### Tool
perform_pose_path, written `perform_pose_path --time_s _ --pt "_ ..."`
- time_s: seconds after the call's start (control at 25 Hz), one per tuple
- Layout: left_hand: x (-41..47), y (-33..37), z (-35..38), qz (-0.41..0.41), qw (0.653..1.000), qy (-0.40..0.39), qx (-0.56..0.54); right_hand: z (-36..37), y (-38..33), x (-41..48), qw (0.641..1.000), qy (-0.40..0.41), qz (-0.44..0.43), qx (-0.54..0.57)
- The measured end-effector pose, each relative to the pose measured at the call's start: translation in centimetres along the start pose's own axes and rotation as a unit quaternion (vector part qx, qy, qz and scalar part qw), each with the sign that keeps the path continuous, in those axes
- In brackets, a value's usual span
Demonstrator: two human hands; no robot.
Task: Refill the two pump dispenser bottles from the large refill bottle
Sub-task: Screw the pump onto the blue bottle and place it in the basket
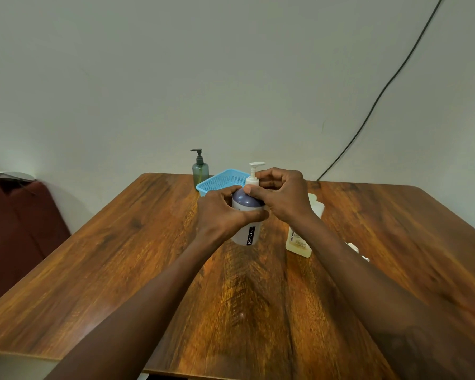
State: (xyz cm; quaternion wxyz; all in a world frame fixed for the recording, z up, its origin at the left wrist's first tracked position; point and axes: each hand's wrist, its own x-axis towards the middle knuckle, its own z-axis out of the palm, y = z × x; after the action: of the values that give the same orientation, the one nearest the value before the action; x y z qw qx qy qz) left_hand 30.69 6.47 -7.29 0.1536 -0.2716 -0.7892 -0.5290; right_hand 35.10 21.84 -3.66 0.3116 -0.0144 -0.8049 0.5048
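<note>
— Surface?
— Brown, glossy wood-grain table (121, 256), running back to a plain pale wall (148, 78). Down that wall at the right, a slanting black cable (381, 91); beside the table's left edge, a dark red seat (17, 229).
— Task's things?
— Near the table's middle, a white pump bottle (248, 234) with a purple shoulder, upright. Gripped round the body by the left hand (220, 212), fingers (232, 190) curled tight. At the pump's neck, the right hand (283, 196), fingers bent round it, thumb on the purple shoulder.
— The rest?
— At the far edge, a green pump bottle (200, 171), just beside a blue basket (220, 181). Just right of the white one, a large refill bottle (298, 242) of yellowish liquid, partly hidden behind the right forearm. Cap on or off: cannot tell.
</note>
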Motion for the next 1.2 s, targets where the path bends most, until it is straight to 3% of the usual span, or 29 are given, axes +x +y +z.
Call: perform_pose_path --time_s 0.28,0.48,0.6,0.68,0.8,0.88,0.96,1.08,1.2 --pt "0.4 0.6 -2.0 -0.052 0.989 -0.129 -0.054 -1.9 -1.0 1.1 0.996 -0.087 0.006 -0.024" --pt "0.8 0.3 -2.7 -0.079 0.972 -0.188 -0.119 -1.9 -0.6 0.8 0.97 -0.2 0.021 0.134" --pt "0.9 -0.1 -3.0 -0.092 0.964 -0.208 -0.138 -1.8 -0.6 0.6 0.956 -0.24 0.03 0.168" --pt "0.7 0.0 -2.8 -0.1 0.965 -0.2 -0.136 -1.7 -0.4 0.7 0.968 -0.224 0.023 0.114" --pt "0.6 0.3 -2.2 -0.088 0.98 -0.153 -0.096 -1.4 -0.5 0.8 0.994 -0.109 0.019 0.008" --pt "0.5 0.5 -1.7 -0.068 0.988 -0.125 -0.06 -1.1 -0.7 0.9 0.996 -0.025 0.011 -0.081" --pt "0.5 0.3 -1.1 -0.049 0.993 -0.104 -0.028 -0.4 -0.8 0.8 0.99 0.008 0.006 -0.144" --pt "0.6 -0.1 -0.8 -0.036 0.995 -0.092 -0.027 0.4 -0.9 0.4 0.997 -0.048 0.05 -0.039" --pt "0.6 -0.1 -1.4 -0.043 0.995 -0.087 -0.032 -0.1 -0.7 0.4 0.973 -0.163 0.099 0.131"
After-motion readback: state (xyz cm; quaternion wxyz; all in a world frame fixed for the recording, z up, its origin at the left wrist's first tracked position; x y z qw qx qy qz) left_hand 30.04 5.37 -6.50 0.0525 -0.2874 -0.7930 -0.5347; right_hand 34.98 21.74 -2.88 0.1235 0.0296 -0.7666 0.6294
